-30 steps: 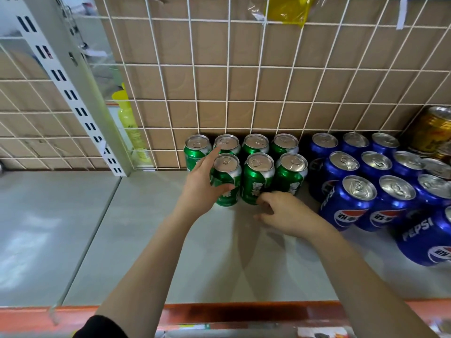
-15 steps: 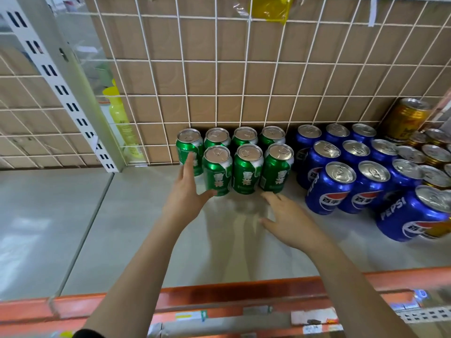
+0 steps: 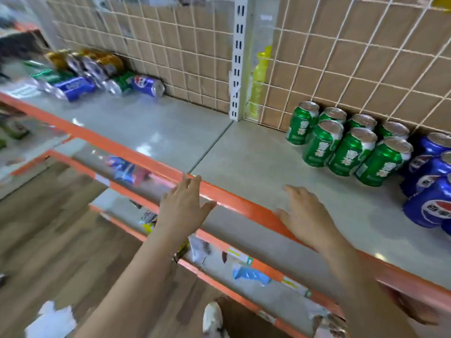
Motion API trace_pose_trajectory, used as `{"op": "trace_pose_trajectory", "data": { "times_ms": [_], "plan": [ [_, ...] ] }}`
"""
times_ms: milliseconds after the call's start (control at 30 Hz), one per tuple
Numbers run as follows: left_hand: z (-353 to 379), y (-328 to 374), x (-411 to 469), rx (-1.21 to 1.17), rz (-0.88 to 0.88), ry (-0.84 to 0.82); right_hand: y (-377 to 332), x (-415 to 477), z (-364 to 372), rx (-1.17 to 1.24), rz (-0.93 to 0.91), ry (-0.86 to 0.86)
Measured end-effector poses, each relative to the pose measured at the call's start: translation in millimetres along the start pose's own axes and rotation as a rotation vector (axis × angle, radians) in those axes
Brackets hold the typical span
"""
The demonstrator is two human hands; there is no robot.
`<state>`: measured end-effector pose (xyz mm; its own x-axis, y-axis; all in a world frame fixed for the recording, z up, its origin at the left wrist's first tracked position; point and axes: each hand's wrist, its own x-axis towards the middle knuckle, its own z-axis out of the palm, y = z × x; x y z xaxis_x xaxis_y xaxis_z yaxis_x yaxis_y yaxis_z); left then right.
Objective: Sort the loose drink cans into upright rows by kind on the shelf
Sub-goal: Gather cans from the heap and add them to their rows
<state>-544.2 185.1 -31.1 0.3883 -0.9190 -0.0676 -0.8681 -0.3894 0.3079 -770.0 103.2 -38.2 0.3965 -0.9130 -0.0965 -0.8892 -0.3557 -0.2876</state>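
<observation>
Several green cans [image 3: 341, 142] stand upright in two rows against the wire back at the right of the grey shelf [image 3: 170, 132]. Blue Pepsi cans [image 3: 429, 186] stand upright just right of them, cut by the frame edge. At the far left lies a loose heap of cans [image 3: 97, 71], blue, green and gold, all on their sides. My left hand [image 3: 183, 206] hovers open over the orange front rail. My right hand [image 3: 305, 215] is open above the shelf's front edge. Both hands hold nothing.
An orange rail [image 3: 136, 154] edges the shelf front. A white slotted upright [image 3: 238, 57] splits the wire-grid back. A yellow bottle [image 3: 260, 76] stands behind the grid. Lower shelves with packets [image 3: 124, 168] and a wooden floor [image 3: 48, 228] lie below. A shoe [image 3: 212, 318] shows at the bottom.
My view has swung left, bringing the heap of loose cans into sight. Both hands drew back from the green cans to the shelf's front edge.
</observation>
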Motion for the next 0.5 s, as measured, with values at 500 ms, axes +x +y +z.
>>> {"op": "trace_pose_trajectory", "data": {
  "times_ms": [500],
  "plan": [
    [-83.9, -236.3, -15.4, -0.18, -0.365, 0.132, -271.1, 95.2, 56.7, 0.121, -0.37, -0.022]
  ]
}}
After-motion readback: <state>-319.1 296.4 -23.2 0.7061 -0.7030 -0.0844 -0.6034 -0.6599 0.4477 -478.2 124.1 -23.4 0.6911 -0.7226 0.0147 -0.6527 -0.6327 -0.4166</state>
